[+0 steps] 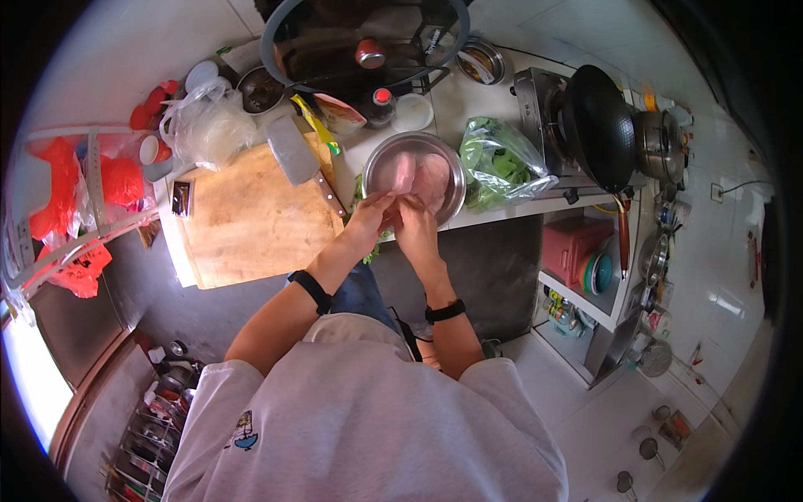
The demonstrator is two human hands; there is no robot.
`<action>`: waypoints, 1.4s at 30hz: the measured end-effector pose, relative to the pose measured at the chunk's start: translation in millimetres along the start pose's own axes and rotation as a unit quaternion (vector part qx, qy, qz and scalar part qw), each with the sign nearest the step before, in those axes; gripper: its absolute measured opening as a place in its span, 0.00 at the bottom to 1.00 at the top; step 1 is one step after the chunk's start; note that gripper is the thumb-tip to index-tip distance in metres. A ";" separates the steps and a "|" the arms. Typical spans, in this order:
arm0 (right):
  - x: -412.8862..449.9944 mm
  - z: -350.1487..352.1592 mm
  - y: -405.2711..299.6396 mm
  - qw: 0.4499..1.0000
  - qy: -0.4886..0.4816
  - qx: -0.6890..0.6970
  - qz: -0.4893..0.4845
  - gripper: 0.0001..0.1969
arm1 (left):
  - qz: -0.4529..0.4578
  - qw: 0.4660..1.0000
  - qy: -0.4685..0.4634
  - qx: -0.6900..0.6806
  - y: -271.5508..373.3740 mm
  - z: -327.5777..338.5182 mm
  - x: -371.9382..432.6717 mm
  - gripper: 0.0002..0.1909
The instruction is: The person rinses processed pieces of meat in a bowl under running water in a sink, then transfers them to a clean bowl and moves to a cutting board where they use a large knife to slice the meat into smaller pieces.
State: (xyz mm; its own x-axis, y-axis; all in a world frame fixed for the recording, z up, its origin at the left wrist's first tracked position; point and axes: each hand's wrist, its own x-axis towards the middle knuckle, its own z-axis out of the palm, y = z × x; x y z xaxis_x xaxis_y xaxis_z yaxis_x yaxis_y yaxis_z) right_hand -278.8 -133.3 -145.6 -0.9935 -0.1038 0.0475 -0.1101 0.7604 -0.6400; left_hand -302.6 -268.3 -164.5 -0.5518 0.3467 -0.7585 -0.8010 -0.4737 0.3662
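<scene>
A stainless steel bowl in front of me holds pieces of pale pink raw meat. One is a narrow piece of raw meat; beside it on the right lies a broader piece. My left hand and my right hand meet over the bowl's near rim. Their fingertips pinch the near end of the narrow piece, partly hiding it. Left of the bowl, a cleaver with a wooden handle rests across the edge of a wooden cutting board.
A plastic bag of leafy greens sits right of the bowl, before a gas stove bearing a black wok. Behind stand a red-capped bottle and a large glass lid. A small dark packet lies on the board.
</scene>
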 end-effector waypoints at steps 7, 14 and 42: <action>-8.6 -13.0 7.2 0.998 -0.058 0.026 -0.032 0.24 | 0.016 0.998 0.034 0.041 -23.9 -11.1 48.7 0.14; -8.4 -23.9 42.0 0.993 0.024 0.094 0.067 0.19 | 0.180 0.862 0.209 0.426 -29.4 -14.1 74.1 0.14; 24.9 51.4 142.5 0.928 -0.038 0.107 0.355 0.22 | 0.361 0.702 0.075 0.609 -12.2 0.4 -24.5 0.20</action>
State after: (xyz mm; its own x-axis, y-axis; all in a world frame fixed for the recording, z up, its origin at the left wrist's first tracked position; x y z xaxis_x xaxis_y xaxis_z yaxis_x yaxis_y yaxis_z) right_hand -317.7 -60.5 -275.0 -0.8079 0.3232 -0.4928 0.5872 0.5116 -0.6272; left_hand -279.5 -270.8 -150.2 -0.9586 0.2403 -0.1528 0.0206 0.5936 0.8045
